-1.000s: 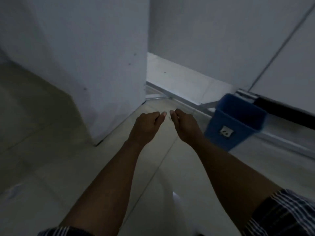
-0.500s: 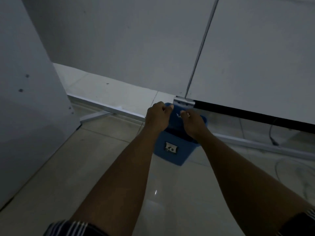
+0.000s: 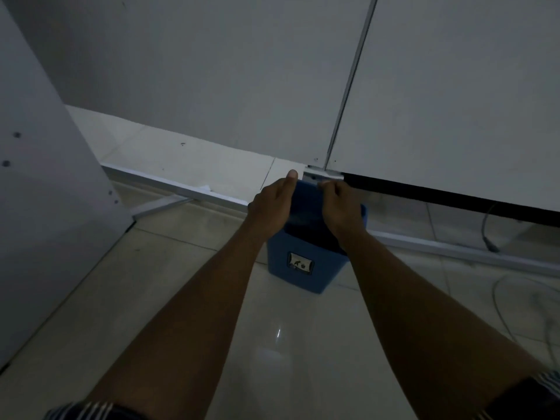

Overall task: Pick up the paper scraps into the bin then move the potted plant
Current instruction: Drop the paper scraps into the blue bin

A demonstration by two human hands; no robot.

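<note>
A blue bin [image 3: 306, 268] with a small label stands on the tiled floor against the wall panels. Both my hands hover over its open top. My left hand [image 3: 272, 204] is curled, thumb lying along the forefinger, and nothing shows in it. My right hand [image 3: 341, 207] is pinched shut, with a pale sliver, seemingly a paper scrap [image 3: 321, 183], at its fingertips. Another white paper scrap [image 3: 201, 188] lies by the metal floor rail to the left. No potted plant is in view.
A white cabinet side [image 3: 45, 207] rises at the left. Grey wall panels [image 3: 242, 86] close the back, with a metal rail [image 3: 181, 189] along the floor. Loose cables [image 3: 497, 295] lie on the tiles at the right.
My view swung right and closer, bringing the bin from the right side to the centre. Both hands moved from beside the bin to above its opening.
</note>
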